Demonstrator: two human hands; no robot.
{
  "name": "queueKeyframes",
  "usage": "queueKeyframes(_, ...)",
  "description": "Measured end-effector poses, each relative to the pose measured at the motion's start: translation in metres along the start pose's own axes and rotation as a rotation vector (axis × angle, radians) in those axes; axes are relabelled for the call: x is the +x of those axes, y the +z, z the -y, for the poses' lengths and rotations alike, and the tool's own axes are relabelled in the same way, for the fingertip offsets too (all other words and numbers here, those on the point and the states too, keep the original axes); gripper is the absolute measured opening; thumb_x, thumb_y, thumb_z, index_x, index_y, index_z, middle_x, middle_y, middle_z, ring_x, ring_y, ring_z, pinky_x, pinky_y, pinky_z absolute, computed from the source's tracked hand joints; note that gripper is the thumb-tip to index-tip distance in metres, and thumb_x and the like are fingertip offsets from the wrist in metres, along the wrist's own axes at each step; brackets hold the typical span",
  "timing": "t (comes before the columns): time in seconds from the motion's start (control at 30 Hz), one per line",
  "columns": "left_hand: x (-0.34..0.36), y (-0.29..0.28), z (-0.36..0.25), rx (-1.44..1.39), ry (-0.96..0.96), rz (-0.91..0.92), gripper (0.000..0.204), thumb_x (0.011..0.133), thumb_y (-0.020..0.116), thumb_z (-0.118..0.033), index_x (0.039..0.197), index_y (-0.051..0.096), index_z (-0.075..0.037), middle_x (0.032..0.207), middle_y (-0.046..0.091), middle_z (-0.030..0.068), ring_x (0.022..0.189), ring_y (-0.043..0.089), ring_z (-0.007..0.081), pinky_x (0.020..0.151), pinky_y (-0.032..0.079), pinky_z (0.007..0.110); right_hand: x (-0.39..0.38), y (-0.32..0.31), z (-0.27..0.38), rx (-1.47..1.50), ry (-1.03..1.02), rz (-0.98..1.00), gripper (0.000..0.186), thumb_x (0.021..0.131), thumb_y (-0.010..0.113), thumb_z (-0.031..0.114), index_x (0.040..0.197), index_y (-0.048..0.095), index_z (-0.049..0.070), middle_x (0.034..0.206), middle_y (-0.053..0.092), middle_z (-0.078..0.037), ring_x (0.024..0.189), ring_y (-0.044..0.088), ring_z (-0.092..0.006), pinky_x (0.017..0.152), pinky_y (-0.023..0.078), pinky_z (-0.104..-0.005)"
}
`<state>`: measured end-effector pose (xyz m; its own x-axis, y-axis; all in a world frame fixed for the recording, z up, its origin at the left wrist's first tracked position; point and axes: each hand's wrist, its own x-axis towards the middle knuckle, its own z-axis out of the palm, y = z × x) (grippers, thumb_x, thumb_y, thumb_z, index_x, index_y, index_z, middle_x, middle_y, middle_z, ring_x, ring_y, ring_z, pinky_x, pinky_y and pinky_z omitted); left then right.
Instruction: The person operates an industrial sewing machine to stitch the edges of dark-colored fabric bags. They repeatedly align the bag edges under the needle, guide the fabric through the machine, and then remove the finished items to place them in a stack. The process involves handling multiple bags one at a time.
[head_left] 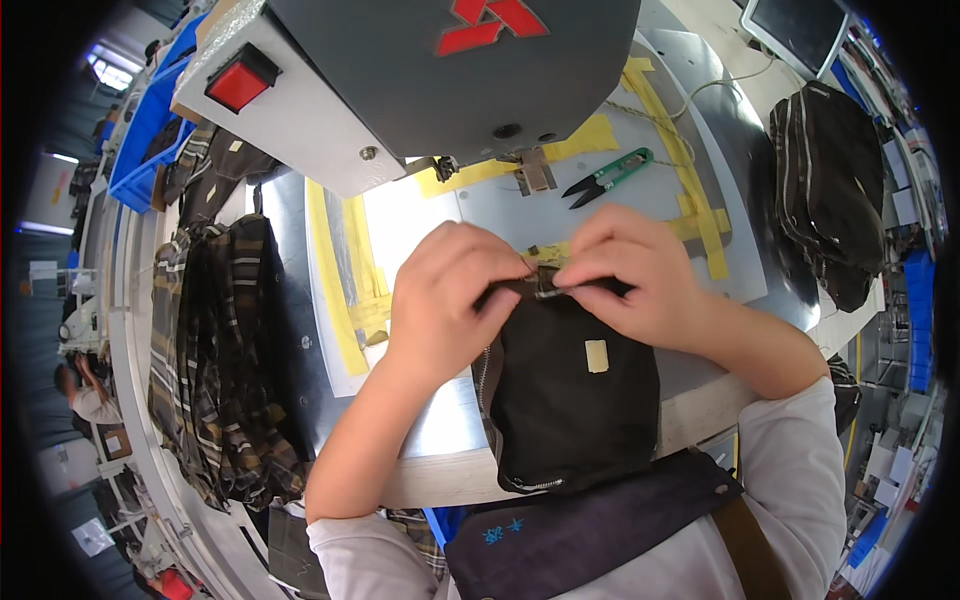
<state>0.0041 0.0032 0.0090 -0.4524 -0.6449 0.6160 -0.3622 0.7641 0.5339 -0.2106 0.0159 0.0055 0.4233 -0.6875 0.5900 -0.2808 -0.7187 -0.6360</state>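
Both sets of fingertips pinch the top edge of a black fabric piece, the left hand and right hand almost touching at its metal zipper end. The piece lies on the grey machine table, just below the green thread snips and yellow tape strips. Striped fabric hangs at the left.

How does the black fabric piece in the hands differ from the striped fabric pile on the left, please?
The black fabric piece is plain dark and pinched at its top edge by the left hand and right hand; the striped fabric pile is brown-striped, larger and untouched. Both hang over the table's edge.
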Motion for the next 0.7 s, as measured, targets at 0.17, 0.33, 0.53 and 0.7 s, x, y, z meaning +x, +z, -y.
queueKeyframes(0.17,-0.011,0.002,0.002,0.103,0.277,-0.124,0.033,0.052,0.071,0.0,0.083,0.062,-0.008,0.078,0.059,0.0038,0.065,0.057,0.02,0.051,0.044,0.03,-0.003,-0.005,0.001,-0.198,-0.376,0.009,0.021,0.066,0.073,0.008,0.086,0.066,0.007,0.082,0.057,-0.003,0.064,0.057,-0.0169,0.052,0.046,-0.0275)
queueKeyframes(0.33,-0.014,0.003,0.002,0.101,0.311,-0.147,0.033,0.052,0.07,-0.002,0.083,0.062,-0.008,0.078,0.057,0.0043,0.062,0.055,0.0201,0.048,0.042,0.029,-0.003,-0.006,0.0,-0.228,-0.5,-0.015,0.019,0.066,0.071,0.009,0.083,0.065,0.009,0.08,0.054,-0.003,0.061,0.055,-0.0165,0.048,0.045,-0.0264)
queueKeyframes(0.53,-0.015,0.001,0.0,0.134,0.276,-0.144,0.038,0.049,0.07,-0.006,0.086,0.066,-0.008,0.077,0.056,0.0041,0.061,0.054,0.0198,0.048,0.041,0.029,-0.004,-0.004,0.001,-0.235,-0.529,-0.041,0.017,0.066,0.071,0.009,0.082,0.064,0.009,0.08,0.054,-0.002,0.06,0.055,-0.0155,0.048,0.044,-0.0256)
queueKeyframes(0.7,-0.015,0.003,-0.003,0.159,0.235,-0.108,0.039,0.047,0.07,-0.003,0.086,0.069,-0.008,0.076,0.054,0.0039,0.062,0.054,0.0204,0.049,0.042,0.03,-0.008,-0.001,0.0,-0.198,-0.487,-0.044,0.018,0.066,0.073,0.006,0.082,0.064,0.008,0.08,0.055,-0.003,0.06,0.056,-0.0169,0.048,0.044,-0.0264)
